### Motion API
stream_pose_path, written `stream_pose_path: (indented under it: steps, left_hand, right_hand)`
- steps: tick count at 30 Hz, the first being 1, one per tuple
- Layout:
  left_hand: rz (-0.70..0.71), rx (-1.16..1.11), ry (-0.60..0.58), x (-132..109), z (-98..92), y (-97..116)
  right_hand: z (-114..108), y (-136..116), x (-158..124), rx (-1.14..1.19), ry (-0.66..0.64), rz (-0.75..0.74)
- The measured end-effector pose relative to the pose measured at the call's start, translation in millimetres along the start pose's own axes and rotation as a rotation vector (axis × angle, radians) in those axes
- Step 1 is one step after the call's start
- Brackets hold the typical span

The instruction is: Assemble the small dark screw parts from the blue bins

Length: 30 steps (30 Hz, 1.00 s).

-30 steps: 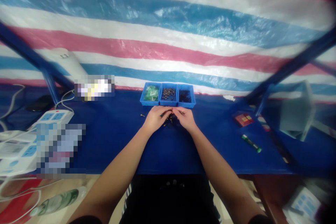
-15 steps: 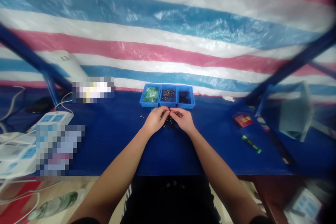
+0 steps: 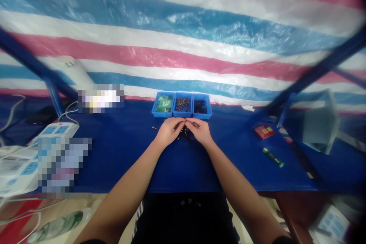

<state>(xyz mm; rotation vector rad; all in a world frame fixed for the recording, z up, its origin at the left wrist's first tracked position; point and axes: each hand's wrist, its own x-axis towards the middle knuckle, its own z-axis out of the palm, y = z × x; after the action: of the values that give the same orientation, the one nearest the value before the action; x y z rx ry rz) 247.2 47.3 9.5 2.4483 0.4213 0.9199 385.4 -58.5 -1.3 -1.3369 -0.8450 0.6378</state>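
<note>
My left hand (image 3: 169, 131) and my right hand (image 3: 199, 129) meet fingertip to fingertip over the blue table (image 3: 183, 171). Both are closed in a pinch, and whatever sits between the fingers is too small to make out. Under and between them lies a little pile of brass-and-black parts (image 3: 183, 133). One small brass part (image 3: 154, 127) lies alone, left of my left hand. Just beyond the hands stand three blue bins in a row: a left bin (image 3: 162, 114) with green pieces, a middle bin (image 3: 183, 114) with small brass parts, a right bin (image 3: 202, 116) with black pieces.
Power strips (image 3: 57, 129) with white cables lie at the left, beside a blurred-out flat object (image 3: 65, 166). To the right are a red box (image 3: 264, 132) and a green tube (image 3: 272, 157). Blue frame bars (image 3: 314, 69) slant up at both sides before a striped sheet (image 3: 183, 53).
Both hands stay together in nearly the same place, with only slight finger movement. The whole view has shifted very slightly.
</note>
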Motion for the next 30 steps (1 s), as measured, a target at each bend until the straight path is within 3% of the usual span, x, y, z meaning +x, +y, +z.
stream_pose_path:
  steps: [21,30]
  left_hand:
    - [-0.051,-0.026,-0.049,0.1,2.1,3.1]
    - [0.01,0.03,-0.019,0.0,0.7,0.6]
  right_hand:
    - [2.0,0.7,-4.0,-0.006,-0.032,-0.036]
    - [0.9,-3.8,-4.3,-0.074,-0.033,-0.094]
